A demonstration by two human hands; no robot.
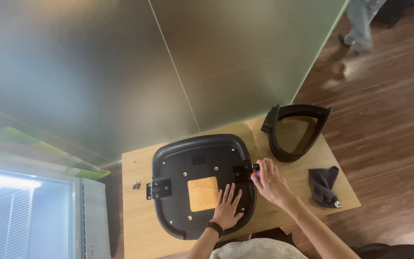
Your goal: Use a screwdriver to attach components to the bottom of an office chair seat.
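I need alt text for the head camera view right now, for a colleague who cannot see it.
On a wooden table, a left hand presses flat on an upturned black chair seat while the right hand holds a small tool at its side bracket. A mesh chair back and dark cloth lie alongside.

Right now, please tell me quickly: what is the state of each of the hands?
Left hand: open, lying flat on the black seat base.
Right hand: closed on a small blue and red tool at the seat's right bracket.
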